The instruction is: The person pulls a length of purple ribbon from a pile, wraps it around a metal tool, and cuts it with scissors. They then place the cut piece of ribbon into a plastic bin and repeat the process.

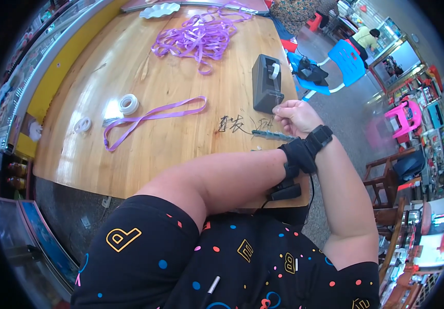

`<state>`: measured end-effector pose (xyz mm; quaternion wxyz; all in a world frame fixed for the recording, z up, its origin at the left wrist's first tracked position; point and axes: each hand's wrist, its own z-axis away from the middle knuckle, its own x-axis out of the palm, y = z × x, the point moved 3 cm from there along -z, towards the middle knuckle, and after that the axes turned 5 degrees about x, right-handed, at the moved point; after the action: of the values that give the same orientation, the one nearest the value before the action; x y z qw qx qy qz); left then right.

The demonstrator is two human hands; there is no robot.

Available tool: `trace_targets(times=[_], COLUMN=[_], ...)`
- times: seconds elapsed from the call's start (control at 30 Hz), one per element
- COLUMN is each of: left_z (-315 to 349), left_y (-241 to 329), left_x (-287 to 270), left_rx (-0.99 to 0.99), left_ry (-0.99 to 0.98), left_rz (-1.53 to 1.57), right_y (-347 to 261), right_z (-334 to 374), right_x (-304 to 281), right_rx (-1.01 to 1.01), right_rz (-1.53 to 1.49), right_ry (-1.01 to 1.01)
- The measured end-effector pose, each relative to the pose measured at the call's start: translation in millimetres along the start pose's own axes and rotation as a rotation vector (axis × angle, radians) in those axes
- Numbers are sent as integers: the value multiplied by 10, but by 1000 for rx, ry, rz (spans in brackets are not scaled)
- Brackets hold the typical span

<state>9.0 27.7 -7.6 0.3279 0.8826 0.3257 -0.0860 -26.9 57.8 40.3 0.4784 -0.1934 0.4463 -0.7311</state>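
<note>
My right hand (298,117) is closed in a pinch at the front of a black tape dispenser (262,85). Between its thumb and fingertips runs the end of a clear tape (277,101). The tape comes off a white roll inside the dispenser. My left forearm (232,177) reaches across my body to the right. Its wrist, in a black band (298,155), lies beneath my right wrist, which hides my left hand and its fingers. A dark teal strip-shaped object (271,135) lies just below my right fingers. One purple ribbon loop (155,114) lies crossed over itself on the table.
Tangled purple ribbons (196,38) are heaped at the far side of the wooden table (109,67). White tape rolls (128,104) sit at the left. A white scalloped dish (159,10) stands at the far edge. Beyond the right edge is a blue chair (346,61); another person is farther back.
</note>
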Motion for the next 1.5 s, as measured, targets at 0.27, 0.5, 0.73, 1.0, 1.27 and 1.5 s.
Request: trace_targets(times=[0.27, 0.5, 0.73, 1.0, 1.27, 1.5], left_z=[7, -68, -69, -46, -85, -114], left_y=[68, 260, 276, 296, 305, 312], left_x=[20, -66, 24, -7, -6, 3], left_rx=[21, 46, 54, 13, 23, -10], left_ry=[-10, -499, -552, -515, -476, -398], left_rz=[-14, -425, -523, -398, -386, -303], right_y=[-59, -171, 251, 488, 436, 515], right_z=[102, 531, 590, 499, 477, 403], right_x=[-107, -946, -1406, -1351, -1257, -1285], right_rx=[-192, -374, -385, -460, -393, -587], right_rz=[187, 271, 484, 508, 773, 960], right_ry=[37, 81, 107, -69, -56, 89])
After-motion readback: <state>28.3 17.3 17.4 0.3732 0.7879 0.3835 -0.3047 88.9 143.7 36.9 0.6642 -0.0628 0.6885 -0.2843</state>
